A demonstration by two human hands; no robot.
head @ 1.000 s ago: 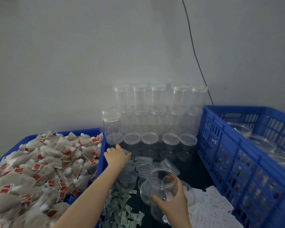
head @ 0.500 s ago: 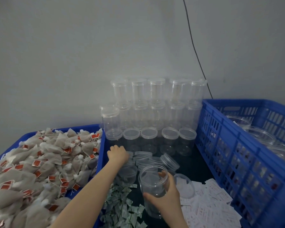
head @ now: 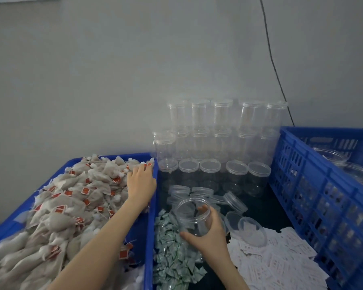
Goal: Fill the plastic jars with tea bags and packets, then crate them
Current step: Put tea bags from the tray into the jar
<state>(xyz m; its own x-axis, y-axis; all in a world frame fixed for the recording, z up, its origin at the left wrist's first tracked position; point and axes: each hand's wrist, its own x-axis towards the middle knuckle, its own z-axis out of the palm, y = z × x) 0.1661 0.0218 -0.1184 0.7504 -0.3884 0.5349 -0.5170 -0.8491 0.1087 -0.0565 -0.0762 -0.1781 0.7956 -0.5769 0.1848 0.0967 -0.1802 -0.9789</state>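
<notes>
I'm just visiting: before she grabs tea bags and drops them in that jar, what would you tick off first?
1. Jar held: ok, the right hand grips its side.
2. Jar mouth open: ok, no lid on it, mouth facing up.
3. Jar empty: ok, nothing shows through the clear wall.
4. Left hand on the tea bags: ok, it rests on the pile at the far corner of the bin.
5. Bags actually gripped: cannot tell, the fingertips are buried in the pile.
6. Room in the crate: cannot tell, some jars sit inside, the rest is out of view.
</notes>
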